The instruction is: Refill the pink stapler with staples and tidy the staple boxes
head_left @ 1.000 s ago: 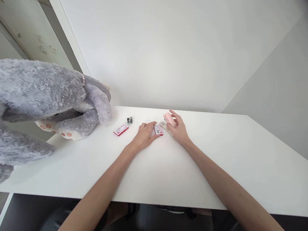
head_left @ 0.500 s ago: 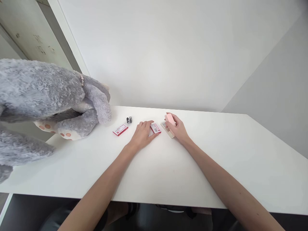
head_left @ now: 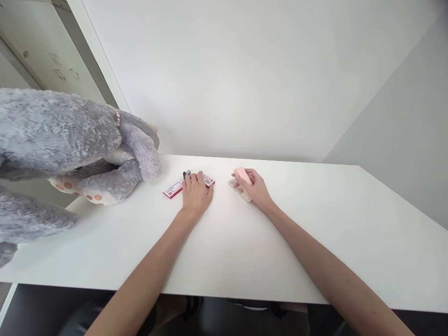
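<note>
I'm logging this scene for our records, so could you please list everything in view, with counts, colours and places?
Stapler-like tool: one, pink over cream, in the right hand
Small flat boxes: two, red-and-white, left of the tool
Small object, unclear: one, black and silver, behind the boxes
Plush toy: one, grey, far left
Bead strand: one, pale pink, on the toy
Table: one, white, beneath everything
Wall: white to grey, behind
Patterned panel: one, pale, upper left
Legs: two, partly visible, below the table
Hands: two, bare; left hand over the right-hand box
</note>
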A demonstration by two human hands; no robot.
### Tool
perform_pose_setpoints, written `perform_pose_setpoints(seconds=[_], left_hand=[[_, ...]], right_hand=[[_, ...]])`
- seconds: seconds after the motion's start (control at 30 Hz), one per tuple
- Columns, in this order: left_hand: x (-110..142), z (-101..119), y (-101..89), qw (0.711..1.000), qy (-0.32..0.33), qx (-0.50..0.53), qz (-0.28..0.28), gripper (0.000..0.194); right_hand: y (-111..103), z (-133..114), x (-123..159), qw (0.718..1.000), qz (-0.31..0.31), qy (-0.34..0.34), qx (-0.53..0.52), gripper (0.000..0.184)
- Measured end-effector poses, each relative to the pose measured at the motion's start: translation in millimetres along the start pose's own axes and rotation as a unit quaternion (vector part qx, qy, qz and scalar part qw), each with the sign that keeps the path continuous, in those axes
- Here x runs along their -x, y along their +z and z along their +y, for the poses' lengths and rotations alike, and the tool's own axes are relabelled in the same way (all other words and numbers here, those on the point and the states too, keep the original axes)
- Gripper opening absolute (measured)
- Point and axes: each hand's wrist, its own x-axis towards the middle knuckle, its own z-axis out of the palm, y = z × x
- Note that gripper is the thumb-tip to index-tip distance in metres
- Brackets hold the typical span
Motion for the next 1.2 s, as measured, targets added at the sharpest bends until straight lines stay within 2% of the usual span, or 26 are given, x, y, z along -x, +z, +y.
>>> perform_pose_setpoints(seconds=[0.27,0.7,0.87,1.03,1.13,1.2], left_hand=[[-1.9,-2.2,-4.1,0.999,-0.04,-0.017,-0.008,0.051],[-1.6,0.0,-1.5,0.999,-0.028,-0.011,-0.029,0.055],[-1.3,-1.0,-1.5,1.0,-0.029,-0.001,-0.007,0.056],[-1.3,4.2,-7.8,0.996,0.031,0.076,0.041,0.049],[0.0,12.6,-12.2,0.983,0.075,0.165,0.039,0.031],[1.4,18.1,-14.0,0.972,0.09,0.213,0.031,0.026]], right_hand=[[-3.0,-8.4,7.6,0.995,-0.055,0.002,0.085,0.047],[-1.5,-5.3,4.7,0.996,-0.039,-0.021,0.075,0.044],[-1.4,-6.1,5.3,0.996,-0.039,-0.024,0.075,0.043],[-0.8,-10.3,7.8,0.997,-0.051,-0.023,0.062,0.042],[-0.6,-11.5,8.5,0.995,-0.065,-0.026,0.069,0.042],[-0.7,-11.7,8.7,0.995,-0.066,-0.023,0.074,0.042]])
